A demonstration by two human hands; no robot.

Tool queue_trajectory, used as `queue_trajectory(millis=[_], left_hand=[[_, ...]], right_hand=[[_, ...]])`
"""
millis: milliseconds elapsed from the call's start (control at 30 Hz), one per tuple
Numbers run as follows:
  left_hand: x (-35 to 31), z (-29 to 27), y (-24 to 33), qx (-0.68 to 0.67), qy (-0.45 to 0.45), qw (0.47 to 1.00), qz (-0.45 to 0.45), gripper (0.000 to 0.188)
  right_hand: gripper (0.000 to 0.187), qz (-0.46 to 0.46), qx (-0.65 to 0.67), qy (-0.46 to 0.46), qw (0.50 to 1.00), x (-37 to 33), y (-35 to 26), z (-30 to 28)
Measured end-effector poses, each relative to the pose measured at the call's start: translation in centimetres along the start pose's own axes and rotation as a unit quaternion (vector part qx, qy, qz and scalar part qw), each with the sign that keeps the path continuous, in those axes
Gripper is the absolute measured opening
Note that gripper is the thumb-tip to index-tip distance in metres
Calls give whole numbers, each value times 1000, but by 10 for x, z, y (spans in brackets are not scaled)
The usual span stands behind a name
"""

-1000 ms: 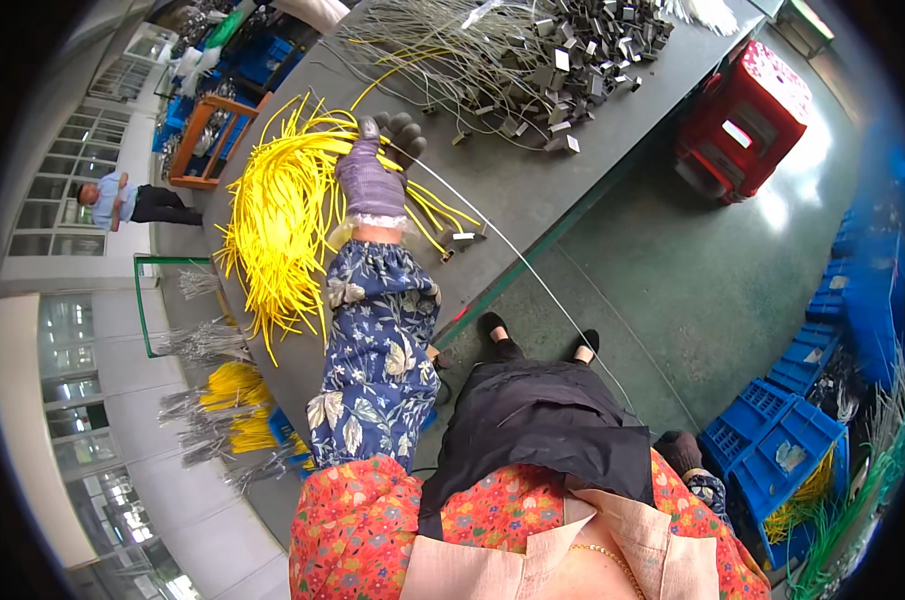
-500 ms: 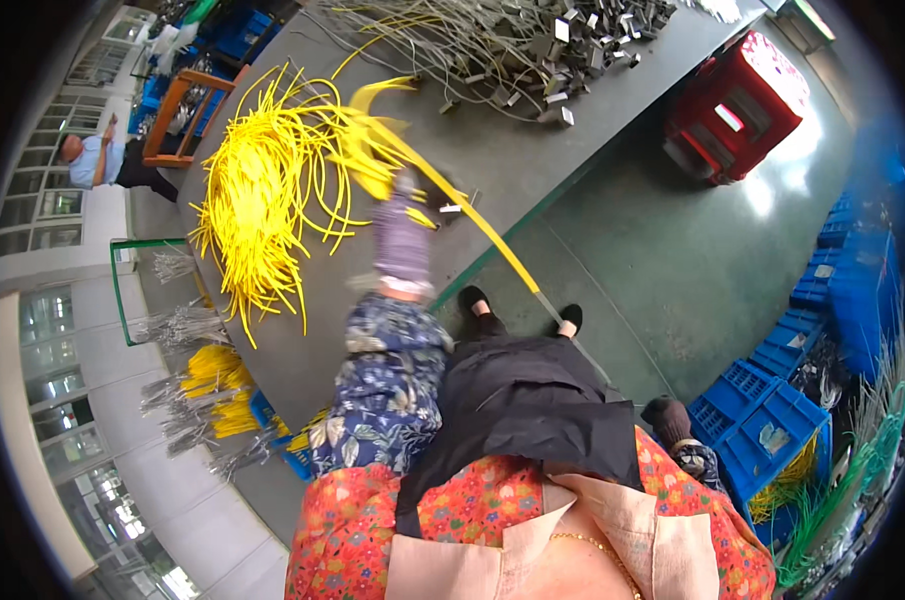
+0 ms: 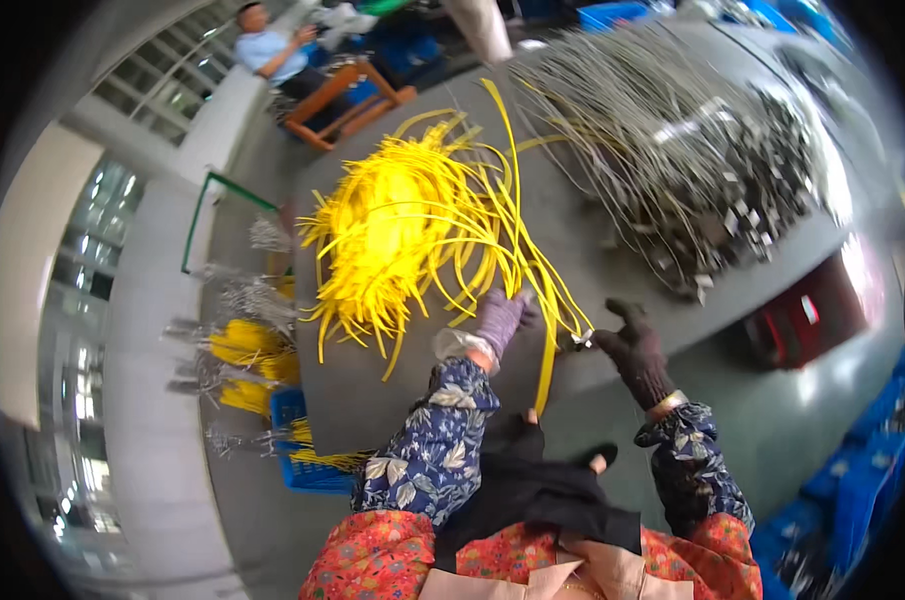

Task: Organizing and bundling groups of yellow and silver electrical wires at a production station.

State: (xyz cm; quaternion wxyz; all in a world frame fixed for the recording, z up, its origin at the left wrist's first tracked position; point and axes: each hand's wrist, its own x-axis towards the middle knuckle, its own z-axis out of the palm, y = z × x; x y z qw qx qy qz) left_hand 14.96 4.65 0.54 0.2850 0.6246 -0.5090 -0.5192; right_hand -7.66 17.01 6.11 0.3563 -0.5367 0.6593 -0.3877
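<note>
A large bundle of thin yellow tubes (image 3: 398,215) lies fanned out on the grey table (image 3: 363,400). My left hand (image 3: 501,320), in a purple glove, is closed on a few yellow tubes at the bundle's right side. One longer yellow strip (image 3: 547,365) hangs past the table's near edge. To its right, my right hand (image 3: 635,350), in a dark glove, is open with thumb and forefinger apart. Its fingertips are close to a small metal-and-white piece (image 3: 581,339) by the tube ends; whether they touch cannot be told.
A heap of grey cables with dark connectors (image 3: 733,200) covers the table's right side. A red stool-like object (image 3: 808,312) stands beyond the edge. Blue crates (image 3: 833,500) line the lower right. A wooden frame (image 3: 348,105) and a seated person (image 3: 273,50) are at the back left.
My view has swung to the right. My right hand has come up from down by my side to the table edge. My left hand has drawn back nearer, beside the yellow tubes.
</note>
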Motion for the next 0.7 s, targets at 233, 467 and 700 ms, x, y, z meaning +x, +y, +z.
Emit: queue_trajectory(millis=[233, 467, 700], left_hand=[[-63, -24, 53, -247, -59, 966, 40, 20], [-62, 15, 44, -502, -151, 850, -51, 15], [-93, 139, 37, -521, -356, 760, -153, 25]], right_hand=[[54, -34, -293, 57, 954, 117, 19, 13], [17, 138, 228, 41, 963, 50, 31, -22], [49, -102, -328, 142, 928, -106, 62, -37]])
